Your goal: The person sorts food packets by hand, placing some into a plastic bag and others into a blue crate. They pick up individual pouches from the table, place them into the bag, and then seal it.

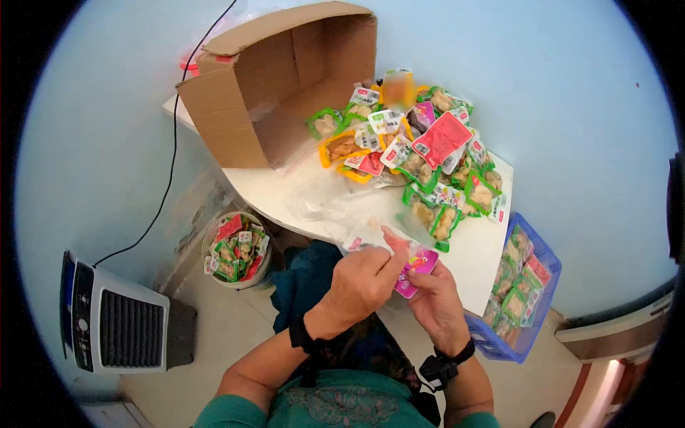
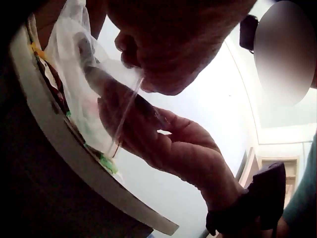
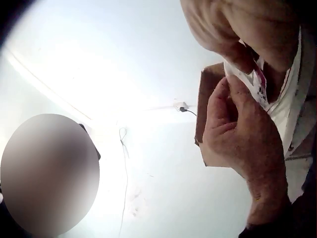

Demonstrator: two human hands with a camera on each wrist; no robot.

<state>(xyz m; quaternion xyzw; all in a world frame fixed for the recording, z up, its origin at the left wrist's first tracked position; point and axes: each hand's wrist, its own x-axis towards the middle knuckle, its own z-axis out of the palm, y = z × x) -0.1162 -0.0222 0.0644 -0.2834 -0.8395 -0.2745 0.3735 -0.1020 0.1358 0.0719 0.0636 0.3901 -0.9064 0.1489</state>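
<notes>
Over the table's front edge, my left hand (image 1: 360,285) pinches the edge of a clear plastic bag (image 1: 335,207). My right hand (image 1: 439,307) grips a pink packet (image 1: 421,269) beside the bag's mouth. The left wrist view shows the bag (image 2: 74,64) stretched between the left hand (image 2: 178,44) and the right hand (image 2: 173,148). In the right wrist view, thumb and fingers of the left hand (image 3: 247,134) meet at the bag, near the right hand (image 3: 247,29). How far the packet reaches into the bag cannot be told.
A pile of food packets (image 1: 421,160) covers the back of the white table (image 1: 471,264). An open cardboard box (image 1: 221,118) lies at the back left. Below are a bucket of packets (image 1: 239,282), a blue crate (image 1: 539,307) at right and an air cooler (image 1: 128,324) at left.
</notes>
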